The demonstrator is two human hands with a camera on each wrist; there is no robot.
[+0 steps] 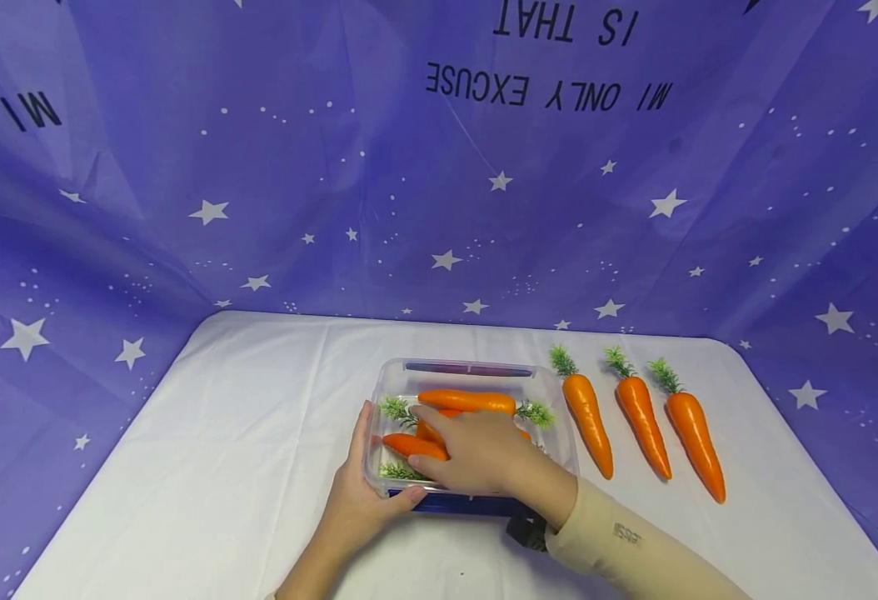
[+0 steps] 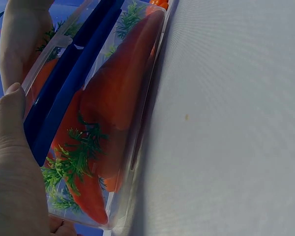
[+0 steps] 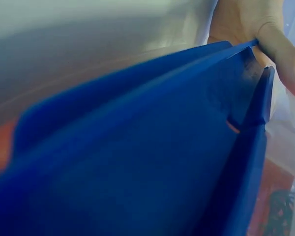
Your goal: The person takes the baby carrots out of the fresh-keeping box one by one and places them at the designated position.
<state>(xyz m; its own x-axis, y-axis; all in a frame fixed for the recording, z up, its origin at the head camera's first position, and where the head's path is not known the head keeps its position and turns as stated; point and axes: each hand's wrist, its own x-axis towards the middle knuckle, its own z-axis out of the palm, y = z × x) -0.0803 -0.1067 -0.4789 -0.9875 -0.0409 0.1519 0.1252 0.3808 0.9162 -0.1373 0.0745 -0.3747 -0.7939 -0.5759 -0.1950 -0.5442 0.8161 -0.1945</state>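
Note:
A clear plastic box [image 1: 375,417] with blue locking flaps stands lidless on the table. Inside lie several orange carrots [image 1: 469,402] with green leafy tops, some pointing left and others right. My left hand [image 1: 360,496] holds the box's near-left corner, thumb at the front rim and fingers along the left wall. Reaching in from the right, my right hand [image 1: 484,450] rests over the carrots with thumb and forefinger spread; its other fingers are hidden. The left wrist view shows more carrots [image 2: 118,83] through the clear wall. A blue flap [image 3: 137,162] fills much of the right wrist view.
Right of the box, three loose carrots [image 1: 587,425] lie side by side on the white-covered table [image 1: 221,467], leafy tops pointing away. Behind and at the sides hangs a purple star-printed cloth [image 1: 349,208]. A black device [image 1: 526,531] sits at my right wrist.

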